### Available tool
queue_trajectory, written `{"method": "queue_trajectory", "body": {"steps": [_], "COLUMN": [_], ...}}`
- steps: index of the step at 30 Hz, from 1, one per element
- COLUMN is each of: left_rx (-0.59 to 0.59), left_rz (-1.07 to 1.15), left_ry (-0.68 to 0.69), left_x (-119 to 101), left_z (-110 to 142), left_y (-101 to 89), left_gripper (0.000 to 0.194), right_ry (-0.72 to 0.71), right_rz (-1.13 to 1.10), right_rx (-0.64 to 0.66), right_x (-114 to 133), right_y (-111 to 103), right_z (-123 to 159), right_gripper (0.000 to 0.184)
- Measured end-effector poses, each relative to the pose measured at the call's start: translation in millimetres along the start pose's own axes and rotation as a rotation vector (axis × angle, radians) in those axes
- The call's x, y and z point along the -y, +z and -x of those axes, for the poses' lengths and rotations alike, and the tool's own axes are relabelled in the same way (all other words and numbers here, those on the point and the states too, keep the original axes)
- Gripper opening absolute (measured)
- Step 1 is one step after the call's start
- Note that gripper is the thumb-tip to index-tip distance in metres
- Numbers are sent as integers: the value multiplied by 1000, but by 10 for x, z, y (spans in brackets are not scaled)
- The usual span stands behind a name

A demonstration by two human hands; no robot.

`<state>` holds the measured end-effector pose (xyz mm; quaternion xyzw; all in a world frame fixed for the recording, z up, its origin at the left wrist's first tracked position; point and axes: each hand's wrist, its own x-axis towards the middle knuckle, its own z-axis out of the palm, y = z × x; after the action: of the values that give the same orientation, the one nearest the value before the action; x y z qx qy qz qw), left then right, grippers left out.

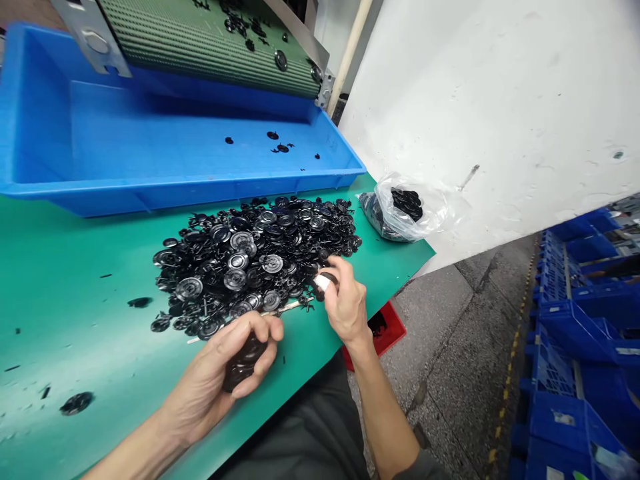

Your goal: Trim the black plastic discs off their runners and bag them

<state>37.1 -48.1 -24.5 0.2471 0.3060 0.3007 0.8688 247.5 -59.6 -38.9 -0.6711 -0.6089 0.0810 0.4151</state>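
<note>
My left hand [235, 363] is curled around a bunch of black plastic discs [244, 363] above the table's near side. At the right end of a large pile of black round plastic parts [270, 247], my right hand [345, 300] is closed with thumb and fingers together. A black disc [327, 275] shows between its fingertips, partly hidden by them. Something white [323, 283], perhaps a finger wrap, is at the right thumb or fingertip. Thin pieces and ringed discs lie mixed in the pile. A pale thin stick [287, 307] pokes out at its near edge.
Behind the pile stands a blue tray [200, 190] under a green conveyor belt [200, 40] carrying black parts. A clear plastic bag [395, 213] of black parts sits at the green table's [120, 253] right corner. Below are a red bin [390, 333] and stacked blue crates [565, 373].
</note>
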Motion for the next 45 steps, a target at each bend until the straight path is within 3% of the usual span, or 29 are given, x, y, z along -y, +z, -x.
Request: {"method": "queue_trajectory", "body": {"steps": [2, 6, 10, 14, 17, 19, 22, 25, 29, 32, 36, 41, 45], "left_rx": [-25, -40, -31, -37, -84, -101, -57, -8, -11, 3, 62, 10, -70], "left_rz": [-6, -114, -213, -330, -370, -418, -551, -648, -715, -777, -852, -753, -628], "left_ry": [-39, -108, -89, -57, -36, -43, -79, -109, -77, -59, -29, -23, 2], "left_x": [-6, -16, 23, 81, 95, 88, 68, 48, 34, 47, 108, 190, 174], "left_z": [-8, -23, -25, -6, 8, 15, 26, 40, 51, 46, 31, 32, 33], "left_y": [19, 76, 106, 98, 96, 93, 82, 79, 86, 54, -59, -99, -32], "left_gripper": [36, 24, 34, 38, 38, 39, 43, 48, 49, 50, 47, 47, 47], "right_ry": [-43, -80, -16, 128, 134, 78, 15, 54, 61, -35, 1, 81, 33], "right_rz": [-38, -293, -440, -529, -522, -516, -531, -542, -505, -419, -447, -467, -374], "right_rx": [58, 181, 303, 275, 289, 326, 321, 326, 443, 445, 478, 417, 386], "right_x": [60, 246, 414, 482, 494, 494, 483, 460, 415, 376, 363, 405, 463], "right_y": [-33, -85, -29, 67, 41, -20, -107, -145, -154, -154, -123, -34, -39], "right_z": [31, 121, 238, 349, 376, 362, 327, 314, 336, 358, 392, 426, 417], "right_gripper": [42, 34, 28, 41, 45, 37, 26, 20, 22, 24, 25, 21, 29]}}
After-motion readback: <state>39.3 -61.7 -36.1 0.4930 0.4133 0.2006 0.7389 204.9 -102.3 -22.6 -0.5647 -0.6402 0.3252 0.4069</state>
